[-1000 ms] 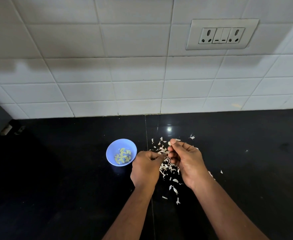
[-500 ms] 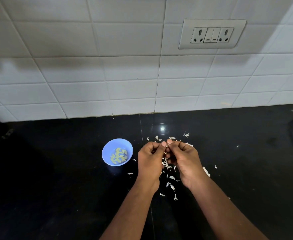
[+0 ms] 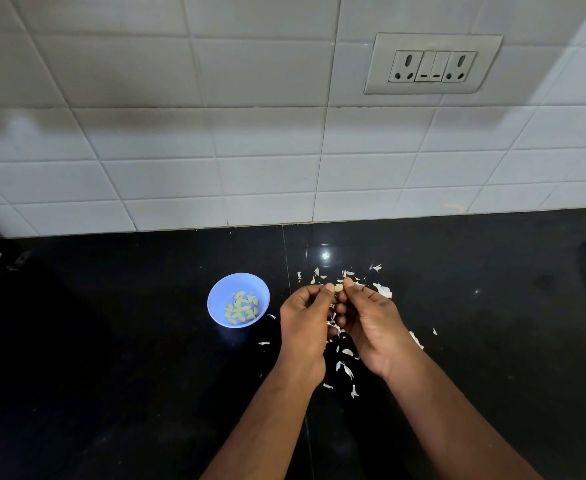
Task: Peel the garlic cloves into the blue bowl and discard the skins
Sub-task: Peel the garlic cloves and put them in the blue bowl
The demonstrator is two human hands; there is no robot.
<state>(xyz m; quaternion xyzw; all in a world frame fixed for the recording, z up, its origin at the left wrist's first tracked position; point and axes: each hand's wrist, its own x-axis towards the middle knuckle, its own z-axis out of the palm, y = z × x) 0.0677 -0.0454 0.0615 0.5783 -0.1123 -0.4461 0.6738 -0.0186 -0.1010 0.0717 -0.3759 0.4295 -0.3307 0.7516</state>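
We see the black tabletop (image 3: 111, 341) run back to the white tiled wall (image 3: 215, 133), which closes off the far edge; dark open surface lies to the left and right of our work. Our left hand (image 3: 303, 322) and right hand (image 3: 371, 318) meet above the tabletop, fingertips curled together and pinching one garlic clove (image 3: 338, 288) between them. The blue bowl (image 3: 238, 300) stands just left of the left hand, apart from it, with peeled cloves (image 3: 241, 308) inside. Loose skins (image 3: 347, 367) lie scattered under and around both hands.
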